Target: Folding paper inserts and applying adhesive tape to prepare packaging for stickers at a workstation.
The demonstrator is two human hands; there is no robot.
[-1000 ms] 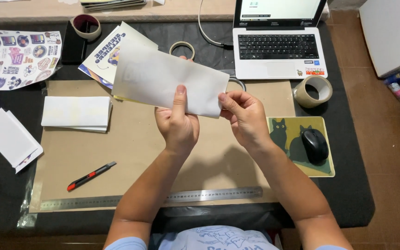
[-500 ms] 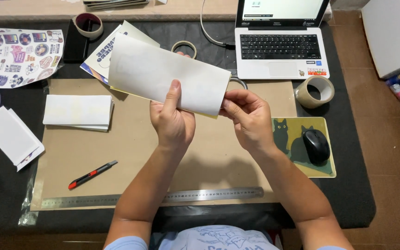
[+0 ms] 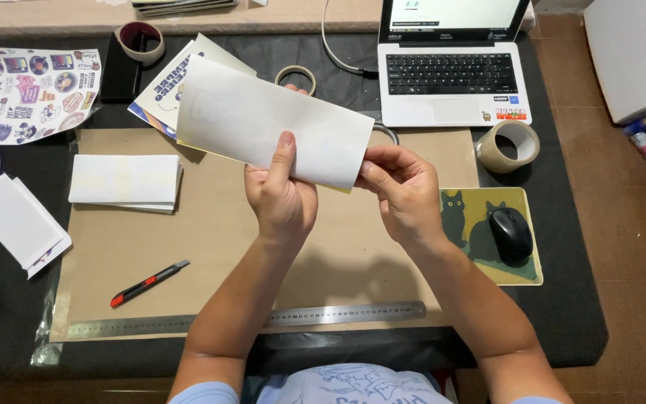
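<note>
My left hand (image 3: pixel 282 196) pinches the lower middle of a long white paper sheet (image 3: pixel 244 120), thumb on its front. My right hand (image 3: pixel 405 191) grips the sheet's right corner between thumb and fingers. The sheet hangs tilted above a brown cardboard mat (image 3: pixel 211 247) on the black desk, its left end higher and further away. It hides part of a printed sheet (image 3: pixel 160 88) lying behind it.
On the mat lie a stack of white strips (image 3: pixel 125 181), a red utility knife (image 3: pixel 149 282) and a steel ruler (image 3: pixel 263 318). A laptop (image 3: pixel 450 63), tape rolls (image 3: pixel 508 146), a mouse (image 3: pixel 511 233) on a cat-pattern pad and a sticker sheet (image 3: pixel 28 93) surround it.
Both hands have held the white sheet throughout. The sheet has shifted slightly left and tilted a little more, with my right fingers working at its right corner.
</note>
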